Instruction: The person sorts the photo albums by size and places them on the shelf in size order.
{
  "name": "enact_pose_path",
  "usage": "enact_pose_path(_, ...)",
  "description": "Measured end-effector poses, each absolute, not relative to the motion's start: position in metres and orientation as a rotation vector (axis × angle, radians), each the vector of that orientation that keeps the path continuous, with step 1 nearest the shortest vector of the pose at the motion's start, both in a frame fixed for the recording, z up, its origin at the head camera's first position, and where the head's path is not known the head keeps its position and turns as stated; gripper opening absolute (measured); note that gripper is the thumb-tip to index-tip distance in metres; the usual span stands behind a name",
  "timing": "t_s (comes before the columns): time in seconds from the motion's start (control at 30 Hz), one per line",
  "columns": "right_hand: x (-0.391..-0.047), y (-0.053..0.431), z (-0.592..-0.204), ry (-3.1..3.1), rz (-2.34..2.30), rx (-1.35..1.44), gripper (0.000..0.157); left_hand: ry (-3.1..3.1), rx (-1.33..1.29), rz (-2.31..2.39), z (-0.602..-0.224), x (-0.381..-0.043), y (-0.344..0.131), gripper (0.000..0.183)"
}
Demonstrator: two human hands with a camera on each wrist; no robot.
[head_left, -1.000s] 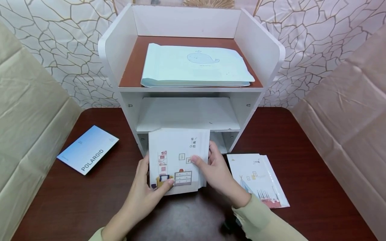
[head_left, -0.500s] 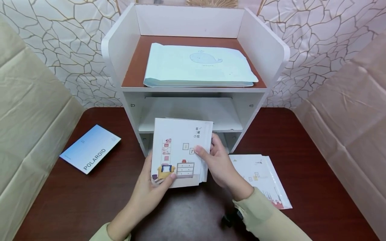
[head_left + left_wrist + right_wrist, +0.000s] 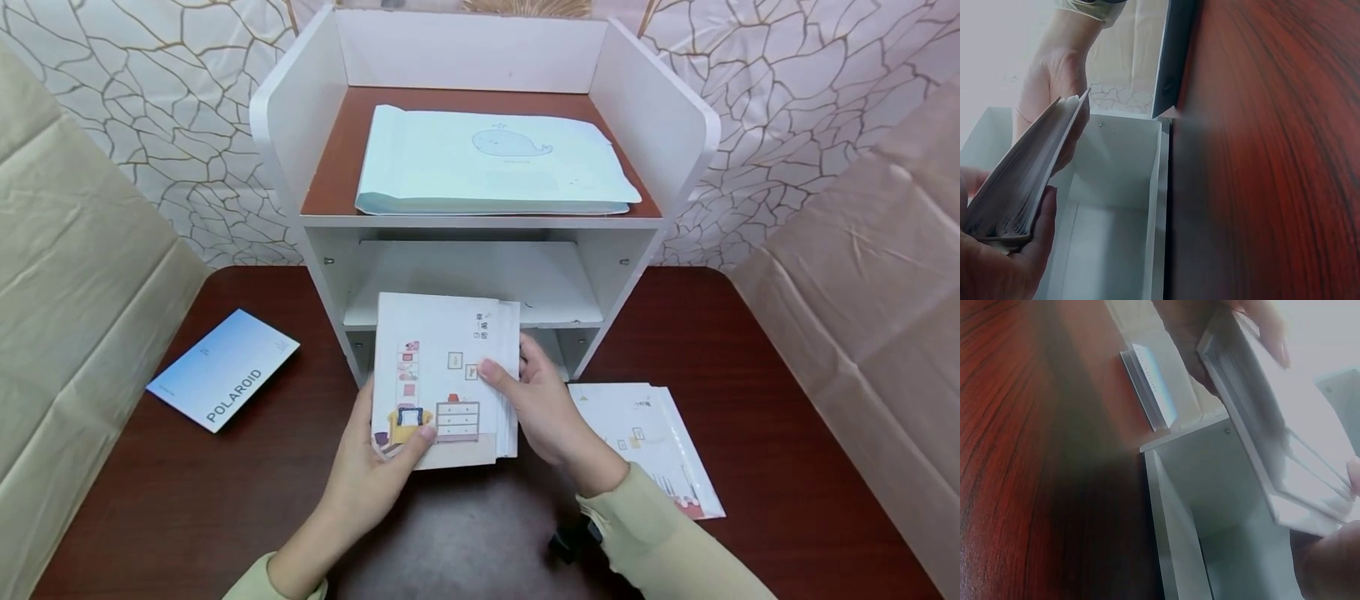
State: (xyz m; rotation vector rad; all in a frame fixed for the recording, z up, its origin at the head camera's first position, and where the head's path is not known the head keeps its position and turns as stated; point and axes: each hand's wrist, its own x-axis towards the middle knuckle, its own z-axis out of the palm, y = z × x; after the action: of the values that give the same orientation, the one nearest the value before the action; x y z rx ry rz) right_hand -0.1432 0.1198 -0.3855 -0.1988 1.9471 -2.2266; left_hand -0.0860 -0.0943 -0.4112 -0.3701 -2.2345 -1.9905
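Observation:
A white photo album [image 3: 438,375] with drawings of furniture on its cover is held up in front of the lower shelves. My left hand [image 3: 369,473] grips its lower left side, thumb on the cover. From the right, my right hand [image 3: 551,412] pinches its edge, with the thumb on the front and the fingers behind. In the left wrist view the album's [image 3: 1025,165] many pages show edge-on between the covers. Some pages or sleeves stick out beyond the cover at the right. The right wrist view shows the album [image 3: 1310,419] tilted, partly washed out by glare.
A white shelf unit [image 3: 483,222] stands ahead, with a pale album [image 3: 465,167] bearing a whale on top. A blue POLAROID album [image 3: 225,371] lies on the dark wooden table [image 3: 150,500] at left. Another white album [image 3: 652,442] lies at right, partly behind my forearm.
The held album has risen slightly, and more of its inner pages now stick out at the right edge. Both hands keep their hold; the camera view has shifted a little.

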Motion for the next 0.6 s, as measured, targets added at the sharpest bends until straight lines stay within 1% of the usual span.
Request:
enact_pose_path(0.13, -0.142, 0.120, -0.384, 1.963, -2.193, -0.182, 0.051, -2.182, -0.329, -2.052, -0.410, -0.084, -0.093, 0.078)
enact_pose_path(0.37, -0.137, 0.120, -0.384, 1.964, -2.120, -0.157, 0.051, -2.185, -0.237, -2.085, -0.403, -0.085, -0.096, 0.071)
enact_pose_path(0.6, -0.125, 0.119, -0.386, 1.933, -2.048, -0.245, 0.054, -2.172, -0.209, -2.074, -0.396, -0.091, -0.101, 0.067)
